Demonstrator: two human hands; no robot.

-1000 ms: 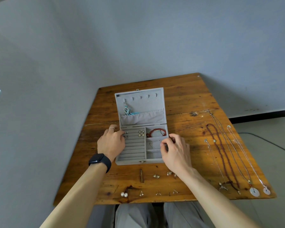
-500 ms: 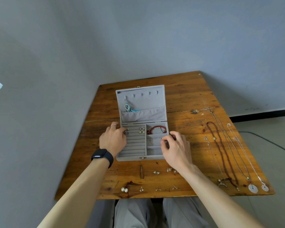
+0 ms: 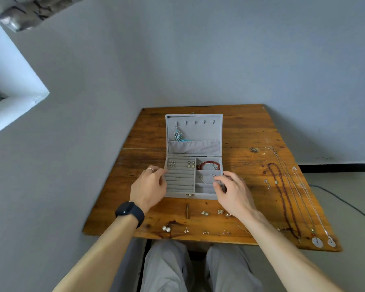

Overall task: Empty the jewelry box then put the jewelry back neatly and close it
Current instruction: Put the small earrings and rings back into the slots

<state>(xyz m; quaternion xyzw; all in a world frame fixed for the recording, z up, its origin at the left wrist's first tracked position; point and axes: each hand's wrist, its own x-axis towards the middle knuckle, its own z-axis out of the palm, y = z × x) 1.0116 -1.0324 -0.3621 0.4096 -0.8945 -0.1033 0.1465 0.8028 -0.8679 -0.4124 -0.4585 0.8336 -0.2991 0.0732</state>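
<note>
A grey, velvet-lined jewelry box point(image 3: 190, 196) stands open on a worn plank desk point(image 3: 251, 131), between a person's two hands. The left hand point(image 3: 149, 187), with a black smartwatch point(image 3: 130, 212) at the wrist, lies loosely curved, fingertips touching the box's left wall. The right hand point(image 3: 232, 192) curls over the right wall, thumb and fingertips close together above the small square compartments; whether they pinch anything is too small to tell. Beyond the fingers, a red bead bracelet point(image 3: 208, 165) fills the far right compartment. A blue-green pendant point(image 3: 177, 135) hangs inside the lid, its lower end hidden by the pocket. Round pearl earrings point(image 3: 166, 228) lie near the left wrist, and long thin necklaces point(image 3: 282, 197) stretch right of the right hand.
</note>
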